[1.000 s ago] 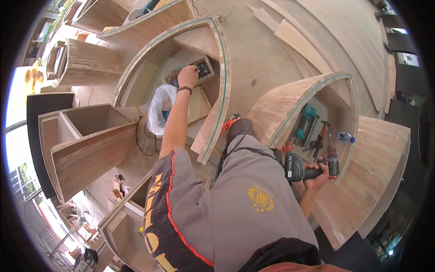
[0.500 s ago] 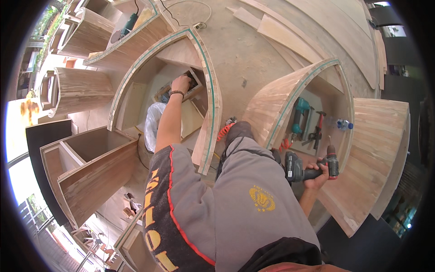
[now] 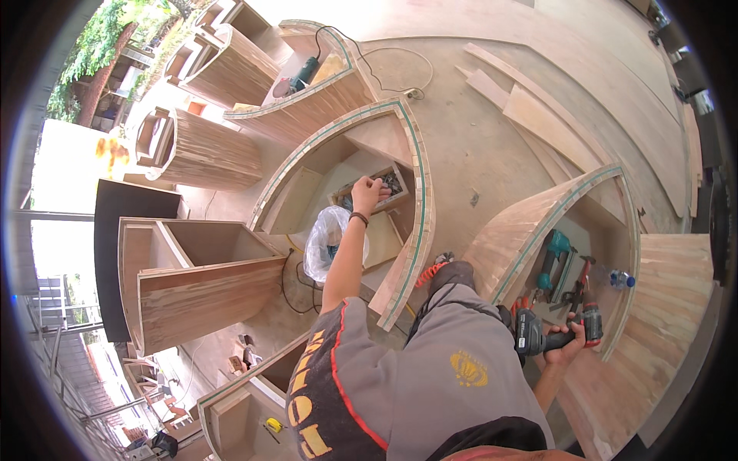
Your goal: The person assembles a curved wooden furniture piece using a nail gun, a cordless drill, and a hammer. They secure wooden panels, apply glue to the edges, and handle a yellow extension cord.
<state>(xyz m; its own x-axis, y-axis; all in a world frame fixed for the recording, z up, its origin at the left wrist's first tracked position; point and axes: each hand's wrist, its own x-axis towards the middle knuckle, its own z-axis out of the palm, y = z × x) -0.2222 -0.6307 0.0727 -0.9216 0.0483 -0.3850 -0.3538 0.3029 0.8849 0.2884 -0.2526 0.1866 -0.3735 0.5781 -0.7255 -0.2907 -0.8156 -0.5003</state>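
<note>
My left hand (image 3: 369,194) hovers over the rim of a small wooden box (image 3: 400,201) inside a curved wooden cabinet (image 3: 425,180). Its fingers are curled together; what they hold, if anything, is too small to make out. Small metal pieces (image 3: 390,183) lie in the box, and a clear plastic bag (image 3: 321,250) bulges beside my forearm. Off to the right, my right hand (image 3: 567,350) is wrapped round the grip of a black cordless drill (image 3: 530,333), level with my thigh, its red-trimmed head pointing away from me.
A second curved cabinet (image 3: 523,224) at the right holds a teal air nailer (image 3: 552,257), a red-and-black clamp (image 3: 580,284) and a plastic bottle (image 3: 619,279). A coiled orange hose (image 3: 432,270) lies by my foot. Wooden boards (image 3: 538,123) rest on the floor; a green power tool (image 3: 304,74) sits farther back.
My left hand has drawn up out of the small box, showing the metal pieces in it. My right hand still grips the drill. The whole view has shifted, with things now lower and farther right.
</note>
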